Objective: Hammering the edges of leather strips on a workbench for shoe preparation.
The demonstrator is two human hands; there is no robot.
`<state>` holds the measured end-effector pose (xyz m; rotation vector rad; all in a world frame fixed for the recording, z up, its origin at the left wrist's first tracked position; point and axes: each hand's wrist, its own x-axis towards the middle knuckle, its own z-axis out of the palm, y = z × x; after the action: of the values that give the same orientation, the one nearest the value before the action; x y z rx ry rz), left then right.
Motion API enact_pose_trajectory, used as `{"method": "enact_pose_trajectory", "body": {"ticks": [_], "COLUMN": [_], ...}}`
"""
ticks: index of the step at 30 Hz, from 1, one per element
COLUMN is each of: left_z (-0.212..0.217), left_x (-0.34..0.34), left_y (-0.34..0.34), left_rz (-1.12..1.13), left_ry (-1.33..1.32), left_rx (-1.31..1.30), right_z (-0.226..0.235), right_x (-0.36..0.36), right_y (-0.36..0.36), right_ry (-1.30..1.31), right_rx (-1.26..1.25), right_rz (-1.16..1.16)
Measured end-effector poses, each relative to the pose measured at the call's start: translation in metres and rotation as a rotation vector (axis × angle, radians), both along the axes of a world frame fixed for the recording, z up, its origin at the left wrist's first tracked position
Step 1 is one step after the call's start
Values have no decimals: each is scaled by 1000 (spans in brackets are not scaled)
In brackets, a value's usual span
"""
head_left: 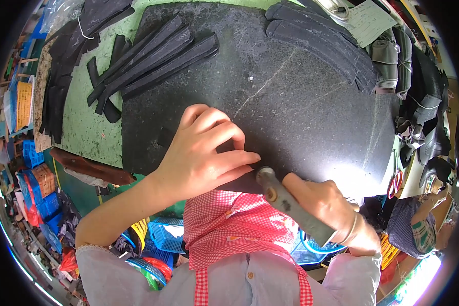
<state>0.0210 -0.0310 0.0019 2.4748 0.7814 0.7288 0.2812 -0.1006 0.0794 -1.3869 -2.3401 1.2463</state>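
My right hand [327,200] grips a hammer [297,210] whose thick, worn metal head slants toward my left fingers. Its round face end is low over the front edge of a dark stone slab [301,109]; whether it touches is not clear. My left hand [201,153] rests at that same edge, fingers bent and closed, fingertips just left of the hammer face. Dark material shows under those fingertips, but against the black slab I cannot tell what it is. Long black strips [153,58] lie fanned at the slab's far left, and another stack of black strips [316,43] at the far right.
Green tabletop [89,115] surrounds the slab, with more black pieces [61,86] at left. At right are tied dark bundles [385,64], a paper sheet [367,23] and red-handled scissors [394,183]. Baskets [166,234] stand below. Another person [415,224] sits at lower right.
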Motion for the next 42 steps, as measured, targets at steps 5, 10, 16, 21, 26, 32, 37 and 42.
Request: {"method": "enact_pose_trajectory", "body": {"ticks": [5, 10, 16, 21, 26, 32, 37, 42], "left_z": [-4, -5, 1, -4, -6, 0, -3, 0], "left_x": [-3, -2, -8, -15, -29, -35, -49, -64], "left_y": [-1, -3, 2, -6, 13, 11, 10, 24], "left_rz": [-21, -44, 26, 30, -1, -11, -48, -26], "left_ry": [21, 45, 13, 20, -25, 0, 28, -21], "left_rx": [229, 263, 24, 238, 56, 60, 256, 0], "right_z": [6, -2, 1, 7, 9, 3, 9, 8], "right_x": [4, 2, -7, -12, -18, -28, -37, -47], "right_y": [4, 16, 14, 23, 30, 29, 36, 47], "right_ry": [-86, -73, -136, -136, -85, -84, -110, -59], "right_rx": [93, 82, 89, 172, 40, -13, 143, -14], "right_rz": [-80, -68, -30, -19, 18, 100, 40, 115]}}
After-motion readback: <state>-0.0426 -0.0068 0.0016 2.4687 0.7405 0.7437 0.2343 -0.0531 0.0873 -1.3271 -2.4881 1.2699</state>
